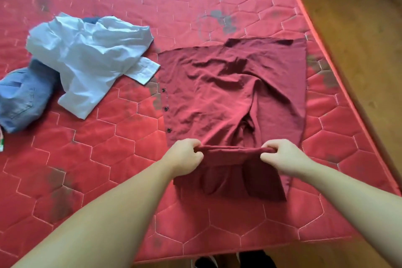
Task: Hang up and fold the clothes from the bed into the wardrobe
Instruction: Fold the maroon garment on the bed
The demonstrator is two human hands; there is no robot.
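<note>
A dark red button shirt (230, 85) lies spread on the red quilted mattress (104, 154), with its sides folded inward and dark buttons along its left edge. My left hand (185, 156) and my right hand (280, 155) each pinch one end of the shirt's near folded edge, lifted slightly off the bed. The cloth between them is stretched into a narrow band, and a flap hangs below it. A crumpled white shirt (87, 59) lies to the left. Blue denim jeans (21, 100) lie partly under it.
The mattress's right edge (339, 76) runs diagonally beside a wooden floor (359, 28). Its near edge is at the bottom of the view, with dark shoes (235, 262) just below it. A small green and white item (1, 139) peeks in at the far left.
</note>
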